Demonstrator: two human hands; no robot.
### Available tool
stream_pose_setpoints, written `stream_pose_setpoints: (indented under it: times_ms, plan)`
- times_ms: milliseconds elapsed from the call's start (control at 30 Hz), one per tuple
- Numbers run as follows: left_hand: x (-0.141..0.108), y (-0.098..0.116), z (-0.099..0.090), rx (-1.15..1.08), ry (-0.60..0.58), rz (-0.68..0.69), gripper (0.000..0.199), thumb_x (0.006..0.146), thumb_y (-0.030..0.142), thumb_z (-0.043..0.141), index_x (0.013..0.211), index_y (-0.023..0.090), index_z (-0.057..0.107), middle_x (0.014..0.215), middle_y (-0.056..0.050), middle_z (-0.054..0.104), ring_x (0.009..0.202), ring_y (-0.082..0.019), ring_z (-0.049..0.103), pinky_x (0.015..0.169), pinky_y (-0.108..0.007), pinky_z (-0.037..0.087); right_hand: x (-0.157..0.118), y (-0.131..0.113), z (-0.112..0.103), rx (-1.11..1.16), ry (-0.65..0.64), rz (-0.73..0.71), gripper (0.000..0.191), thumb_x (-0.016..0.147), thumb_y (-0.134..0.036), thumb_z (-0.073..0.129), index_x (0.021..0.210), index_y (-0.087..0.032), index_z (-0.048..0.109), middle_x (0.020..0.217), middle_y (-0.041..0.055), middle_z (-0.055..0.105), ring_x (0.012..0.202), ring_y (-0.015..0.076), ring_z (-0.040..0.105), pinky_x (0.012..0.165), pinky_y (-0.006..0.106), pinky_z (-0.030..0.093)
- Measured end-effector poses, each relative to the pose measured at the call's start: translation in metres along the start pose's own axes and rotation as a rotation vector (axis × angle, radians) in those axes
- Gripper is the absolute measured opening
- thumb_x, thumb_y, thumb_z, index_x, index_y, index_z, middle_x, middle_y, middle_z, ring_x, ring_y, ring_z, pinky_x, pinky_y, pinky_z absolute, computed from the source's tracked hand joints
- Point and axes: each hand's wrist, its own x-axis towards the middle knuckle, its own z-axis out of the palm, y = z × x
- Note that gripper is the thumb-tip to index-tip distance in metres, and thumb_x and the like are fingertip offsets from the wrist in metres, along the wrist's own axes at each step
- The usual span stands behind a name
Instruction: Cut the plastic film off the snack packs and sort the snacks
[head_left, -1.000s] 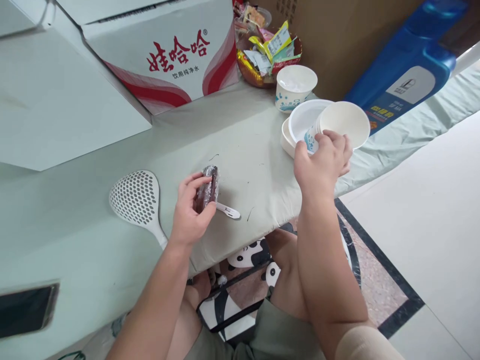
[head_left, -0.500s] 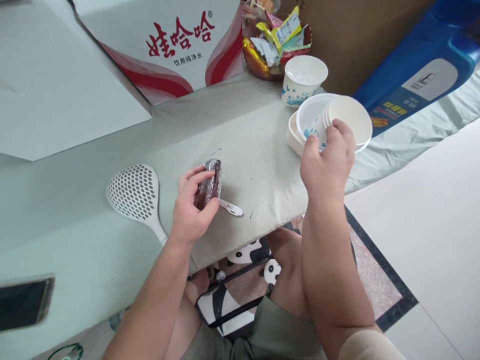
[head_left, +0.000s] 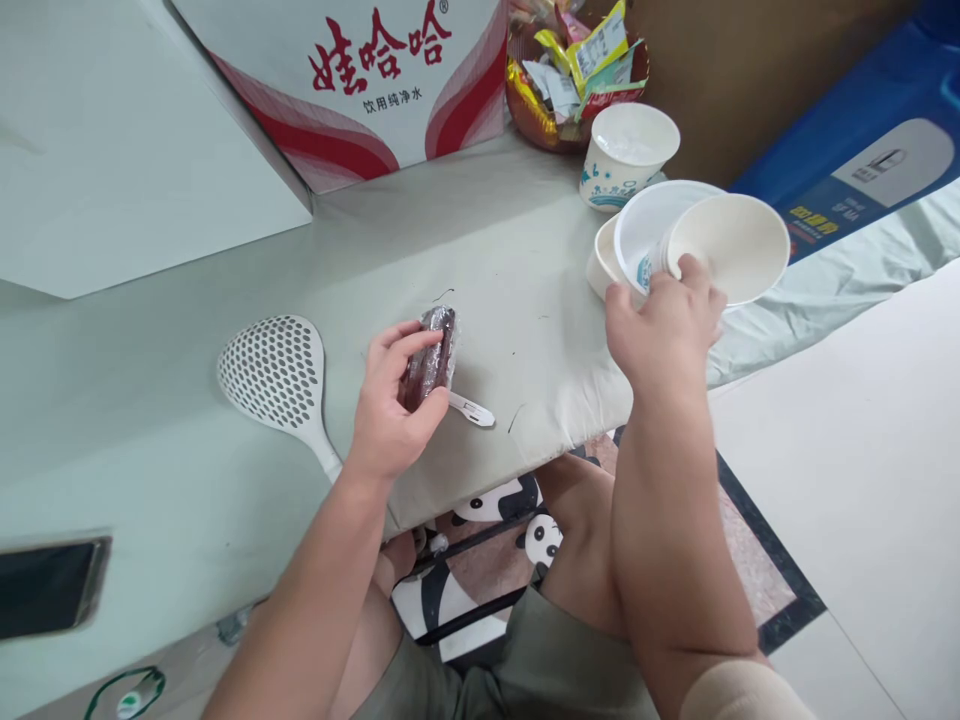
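- Head view, and I count two bare hands: my left hand (head_left: 394, 405) curls its fingers and thumb round one dark bundle in clear wrap (head_left: 431, 365), just over the table cloth (head_left: 187, 430).
- My right hand (head_left: 667, 325) is part-closed, gripping one stack of nested paper cups (head_left: 739, 245), tilted, with blue print; I can't count the cups.
- One slim white tool (head_left: 474, 410) pokes out beside the bundle, its tiny marks unreadable to me.
- Behind the stack I see one white bowl (head_left: 645, 210), and one pale container (head_left: 602, 265) at its left.
- One blue-printed cup (head_left: 622, 165) stands upright beyond them, near one basket (head_left: 525, 118) holding several snack packets I can't count.
- One carton (head_left: 409, 130) reads 娃哈哈® in red, with 饮用纯净水 below.
- One blue bottle (head_left: 825, 130) at far right carries a white label patch; its yellow and white lettering is too blurred for me.
- Left of my hands lie one perforated ladle (head_left: 274, 370) and one dark-screened phone (head_left: 49, 588).
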Motion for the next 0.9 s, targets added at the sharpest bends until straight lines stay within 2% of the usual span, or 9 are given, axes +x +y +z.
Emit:
stream_pose_setpoints:
  times_ms: [67, 133, 233, 333, 500, 667, 800, 900]
  plan:
    - [0.0, -0.001, 0.0, 0.003, -0.003, 0.008, 0.051, 0.075, 0.013, 0.067, 0.122, 0.033, 0.069, 0.143, -0.009, 0.051, 0.137, -0.036, 0.055, 0.115, -0.064, 0.043, 0.001, 0.003, -0.001, 0.007, -0.014, -0.014, 0.023, 0.087, -0.034, 0.055, 0.093, -0.015, 0.067, 0.144, 0.0238, 0.055, 0.134, 0.0477, 0.044, 0.104, 0.073, 0.034]
    - [0.001, -0.001, 0.0, 0.004, -0.006, 0.015, 0.051, 0.075, 0.014, 0.068, 0.122, 0.033, 0.069, 0.143, -0.009, 0.051, 0.137, -0.036, 0.054, 0.114, -0.064, 0.044, 0.003, 0.007, -0.003, 0.044, 0.016, -0.041, 0.021, 0.088, -0.031, 0.053, 0.096, -0.017, 0.066, 0.132, 0.0216, 0.062, 0.128, 0.0425, 0.05, 0.104, 0.066, 0.038]
    - [0.002, -0.003, 0.001, 0.005, -0.006, 0.025, 0.052, 0.075, 0.014, 0.067, 0.123, 0.032, 0.068, 0.144, -0.009, 0.051, 0.137, -0.036, 0.054, 0.113, -0.062, 0.046, 0.008, 0.01, -0.01, 0.12, 0.068, -0.052, 0.023, 0.087, -0.019, 0.046, 0.101, -0.019, 0.064, 0.112, 0.0144, 0.069, 0.11, 0.0322, 0.062, 0.1, 0.054, 0.044]
    - [0.002, -0.004, 0.002, -0.004, -0.007, 0.035, 0.052, 0.074, 0.014, 0.068, 0.123, 0.032, 0.068, 0.144, -0.009, 0.051, 0.137, -0.035, 0.055, 0.111, -0.058, 0.05, 0.013, 0.012, -0.017, 0.161, 0.123, -0.036, 0.025, 0.084, -0.011, 0.042, 0.098, -0.022, 0.06, 0.1, 0.0083, 0.07, 0.095, 0.0258, 0.067, 0.093, 0.045, 0.046]
    - [0.001, -0.004, 0.003, -0.024, -0.036, 0.037, 0.051, 0.075, 0.016, 0.068, 0.123, 0.033, 0.068, 0.143, -0.009, 0.053, 0.138, -0.036, 0.054, 0.107, -0.057, 0.054, 0.019, 0.014, -0.025, 0.154, 0.218, 0.0, 0.027, 0.084, -0.01, 0.045, 0.103, -0.021, 0.061, 0.098, 0.008, 0.072, 0.092, 0.0232, 0.07, 0.089, 0.039, 0.047]
    - [0.0, -0.002, 0.003, -0.047, -0.073, 0.053, 0.052, 0.078, 0.016, 0.068, 0.125, 0.037, 0.067, 0.145, -0.008, 0.052, 0.138, -0.034, 0.055, 0.104, -0.053, 0.057, 0.024, 0.02, -0.026, 0.16, 0.354, 0.007, 0.035, 0.074, -0.004, 0.047, 0.102, -0.017, 0.063, 0.093, 0.0076, 0.072, 0.089, 0.0207, 0.07, 0.084, 0.034, 0.048]
    - [0.001, -0.002, 0.004, -0.096, -0.071, 0.05, 0.052, 0.079, 0.015, 0.068, 0.126, 0.037, 0.066, 0.148, -0.008, 0.048, 0.136, -0.032, 0.058, 0.098, -0.045, 0.062, 0.027, 0.029, -0.027, 0.197, 0.31, 0.005, 0.038, 0.073, -0.006, 0.051, 0.103, -0.014, 0.073, 0.095, 0.0085, 0.076, 0.093, 0.0236, 0.073, 0.088, 0.037, 0.051]
    - [0.002, -0.004, 0.005, -0.116, -0.07, 0.057, 0.053, 0.08, 0.014, 0.068, 0.128, 0.036, 0.066, 0.148, -0.008, 0.047, 0.129, -0.029, 0.063, 0.096, -0.042, 0.063, 0.028, 0.035, -0.03, 0.218, 0.293, 0.0, 0.035, 0.072, -0.01, 0.056, 0.098, -0.016, 0.079, 0.093, 0.0069, 0.079, 0.089, 0.0244, 0.074, 0.085, 0.038, 0.054]
